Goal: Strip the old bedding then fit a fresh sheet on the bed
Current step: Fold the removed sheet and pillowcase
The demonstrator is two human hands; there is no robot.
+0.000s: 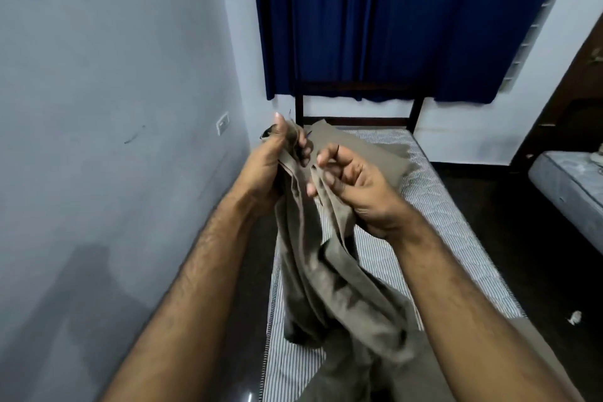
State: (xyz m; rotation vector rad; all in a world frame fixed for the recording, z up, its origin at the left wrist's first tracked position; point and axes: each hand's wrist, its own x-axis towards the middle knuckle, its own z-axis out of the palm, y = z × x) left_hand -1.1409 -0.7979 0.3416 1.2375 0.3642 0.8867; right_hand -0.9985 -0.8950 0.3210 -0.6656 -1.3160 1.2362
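Judged to be early in fitting the fresh sheet: mattress (434, 215) bare and striped, old bedding apparently off already, sheet (329, 274) not yet spread. Bunched, that khaki sheet, trailing from the near edge of the bed up into both hands, with a flatter stretch reaching toward the far end. Held up over the middle of the bed, left hand (277, 157) closed round a gathered edge, thumb raised, fabric pinched in the fingers (305, 153). Just beside it, right hand (349, 183) loosely curled against the folds; whether truly gripping, hard to tell. Next move, as a guess: finding a corner or hem, then shaking the cloth open along the bed. Further off, dark floor (489, 238) on the right, with a small white scrap (574, 317) and a second mattress (567, 186) at the right edge. Farthest, dark bed frame (359, 88), blue curtain (391, 16), pale wall (114, 75) on the left.
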